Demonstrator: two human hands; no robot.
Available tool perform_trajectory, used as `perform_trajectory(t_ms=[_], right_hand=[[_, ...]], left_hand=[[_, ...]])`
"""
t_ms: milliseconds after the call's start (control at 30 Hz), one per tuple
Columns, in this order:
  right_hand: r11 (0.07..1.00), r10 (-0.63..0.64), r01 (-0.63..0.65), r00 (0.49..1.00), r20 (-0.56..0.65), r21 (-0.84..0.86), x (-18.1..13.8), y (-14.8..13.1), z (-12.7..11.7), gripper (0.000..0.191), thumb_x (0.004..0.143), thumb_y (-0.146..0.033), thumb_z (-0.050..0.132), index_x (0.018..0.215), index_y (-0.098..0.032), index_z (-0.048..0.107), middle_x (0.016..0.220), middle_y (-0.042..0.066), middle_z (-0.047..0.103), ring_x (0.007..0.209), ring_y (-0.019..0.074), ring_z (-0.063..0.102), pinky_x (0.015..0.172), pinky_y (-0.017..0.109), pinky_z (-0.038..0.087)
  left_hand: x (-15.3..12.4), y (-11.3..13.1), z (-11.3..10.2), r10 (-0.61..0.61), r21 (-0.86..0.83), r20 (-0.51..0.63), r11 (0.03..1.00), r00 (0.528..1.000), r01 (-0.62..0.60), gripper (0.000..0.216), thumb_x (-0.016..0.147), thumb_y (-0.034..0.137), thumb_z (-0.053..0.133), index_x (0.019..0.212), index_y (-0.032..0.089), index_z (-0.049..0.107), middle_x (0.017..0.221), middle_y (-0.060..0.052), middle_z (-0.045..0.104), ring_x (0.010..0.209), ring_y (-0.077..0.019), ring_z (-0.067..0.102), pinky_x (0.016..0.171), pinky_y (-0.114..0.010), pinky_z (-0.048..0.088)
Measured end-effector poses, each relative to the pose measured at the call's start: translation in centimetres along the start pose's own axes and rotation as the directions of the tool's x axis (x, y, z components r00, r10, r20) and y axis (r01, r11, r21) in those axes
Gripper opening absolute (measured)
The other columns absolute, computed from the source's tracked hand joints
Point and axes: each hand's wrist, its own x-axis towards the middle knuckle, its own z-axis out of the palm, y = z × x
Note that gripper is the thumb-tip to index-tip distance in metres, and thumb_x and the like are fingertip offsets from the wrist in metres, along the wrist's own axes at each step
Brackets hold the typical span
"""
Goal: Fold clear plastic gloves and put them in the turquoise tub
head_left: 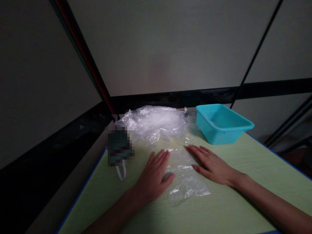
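Observation:
A clear plastic bag (183, 177) lies flat on the pale green table (243, 195), between my two hands. My left hand (153, 177) rests palm down on the bag's left edge, fingers stretched out and together. My right hand (211, 164) lies flat on the bag's right side, fingers spread and pointing left. Neither hand grips anything. Behind the hands sits a crumpled heap of clear plastic bags (153, 123).
A turquoise plastic tub (223, 123) stands at the back right of the table. A blurred dark object (120, 146) with a white loop (121, 172) sits near the table's left edge. Dark walls and poles surround the table.

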Motion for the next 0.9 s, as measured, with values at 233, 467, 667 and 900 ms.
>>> perform_trajectory(t_ms=[233,467,667,900], right_hand=[[0.997,0.008,-0.007,1.0,-0.014,0.073,-0.2,0.0,-0.1,0.063,0.085,-0.039,0.041,0.137,-0.018,0.014,0.138,0.01,0.03,0.125,0.0256,0.029,0.102,0.047,0.024],[0.67,0.22,-0.029,0.962,-0.161,0.742,0.0,-0.9,-1.4,0.024,0.089,-0.033,0.036,0.109,-0.021,0.041,0.108,0.009,0.057,0.1,0.0202,0.054,0.088,0.041,0.041],[0.39,0.137,-0.036,0.99,-0.019,0.92,0.9,-2.3,-0.8,0.018,0.088,-0.036,0.04,0.093,-0.019,0.04,0.078,0.003,0.056,0.073,0.0148,0.054,0.071,0.033,0.045],[0.411,0.161,-0.102,0.986,0.038,0.906,0.9,-1.6,-0.6,0.018,0.088,-0.036,0.041,0.086,-0.018,0.041,0.074,0.001,0.052,0.066,0.012,0.048,0.062,0.026,0.041]], left_hand=[[0.0,0.0,-0.1,-0.073,-0.101,-0.06,0.993,0.996,0.067,0.058,0.078,0.03,0.048,0.131,0.014,0.031,0.134,-0.013,0.037,0.125,-0.0245,0.03,0.104,-0.046,0.017],[0.6,0.3,-0.7,-0.292,-0.81,-0.096,0.578,0.952,0.096,0.036,0.081,0.036,0.044,0.109,0.013,0.051,0.104,-0.012,0.063,0.097,-0.0232,0.058,0.083,-0.037,0.046],[1.0,0.7,-0.1,-0.251,-0.915,0.082,0.364,0.965,0.172,0.046,0.077,0.046,0.051,0.106,0.011,0.051,0.094,-0.013,0.066,0.089,-0.0241,0.062,0.08,-0.037,0.047],[0.7,-0.1,0.4,-0.299,-0.902,0.102,0.374,0.949,0.215,0.041,0.079,0.041,0.051,0.105,0.009,0.052,0.087,-0.012,0.067,0.082,-0.0223,0.063,0.077,-0.035,0.048]])
